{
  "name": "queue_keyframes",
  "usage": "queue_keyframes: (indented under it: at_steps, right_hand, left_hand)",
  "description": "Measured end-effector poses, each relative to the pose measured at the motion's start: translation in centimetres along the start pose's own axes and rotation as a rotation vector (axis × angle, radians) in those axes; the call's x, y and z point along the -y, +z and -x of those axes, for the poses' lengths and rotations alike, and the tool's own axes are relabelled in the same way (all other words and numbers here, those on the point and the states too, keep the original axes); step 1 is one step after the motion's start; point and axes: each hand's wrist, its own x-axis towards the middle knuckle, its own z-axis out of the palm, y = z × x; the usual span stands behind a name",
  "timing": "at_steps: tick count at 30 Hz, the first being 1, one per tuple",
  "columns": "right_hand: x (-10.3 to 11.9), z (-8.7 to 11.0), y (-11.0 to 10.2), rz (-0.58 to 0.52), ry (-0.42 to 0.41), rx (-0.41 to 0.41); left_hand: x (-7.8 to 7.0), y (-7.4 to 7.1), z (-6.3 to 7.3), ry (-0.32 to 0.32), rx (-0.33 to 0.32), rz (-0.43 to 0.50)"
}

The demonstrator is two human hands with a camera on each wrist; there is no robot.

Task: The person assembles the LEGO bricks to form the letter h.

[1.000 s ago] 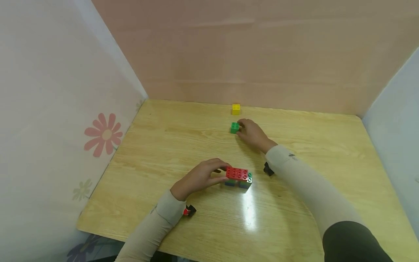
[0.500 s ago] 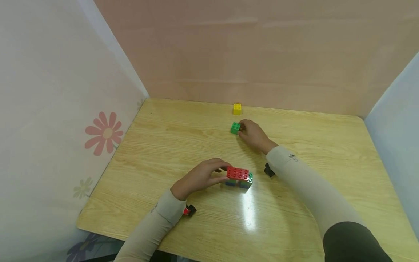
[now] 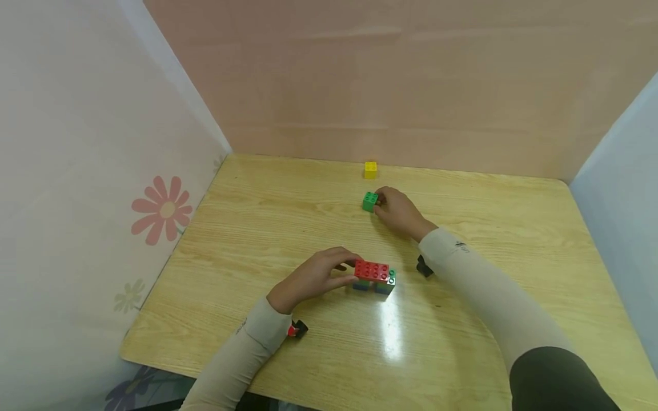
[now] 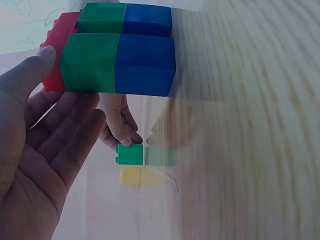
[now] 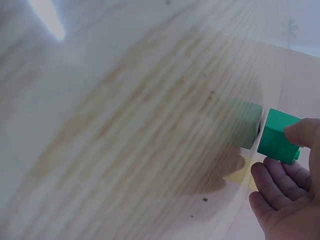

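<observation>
Head view: pale wood tabletop (image 3: 247, 240), carrying every brick listed and one glossy streak of light. Pinkish-brown backdrop (image 3: 390, 80), along the far edge. Whitish left panel (image 3: 77, 114), printed with a pink flower (image 3: 163, 210). Left hand (image 3: 317, 278): grips the left end of the red brick between thumb and fingers. Right hand (image 3: 400, 214): pinches the green four-stud brick between thumb and fingers. Brick structure (image 3: 375, 277): stands upright on the tabletop, in front of the right hand. Red eight-stud brick (image 3: 366, 268): tops the structure, leaves two green studs bare at the right. Green bricks (image 4: 90, 62) over blue bricks (image 4: 145, 65): form two columns beneath. Green four-stud brick (image 3: 369, 201): studs up, between structure and yellow brick; cannot tell whether touching the tabletop. Yellow four-stud brick (image 3: 370, 170): sits near the backdrop.
</observation>
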Motion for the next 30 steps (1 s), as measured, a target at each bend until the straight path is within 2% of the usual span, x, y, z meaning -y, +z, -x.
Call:
queue_keyframes:
  at_steps: [10, 17, 25, 30]
  right_hand:
    - [0.3, 0.7, -0.3, -0.037, 0.008, 0.014]
    - [0.3, 1.8, -1.1, -0.046, -0.008, -0.031]
    - [1.2, 3.1, -2.4, -0.046, -0.067, -0.074]
    - [2.7, 4.0, -2.9, -0.034, -0.114, -0.088]
  left_hand:
    - [0.0, 0.0, 0.0, -0.033, 0.003, 0.007]
    - [0.0, 0.1, 0.0, -0.032, 0.002, 0.005]
    - [0.1, 0.0, 0.0, -0.031, 0.006, 0.004]
    - [0.3, 0.0, 0.0, -0.030, 0.000, 0.015]
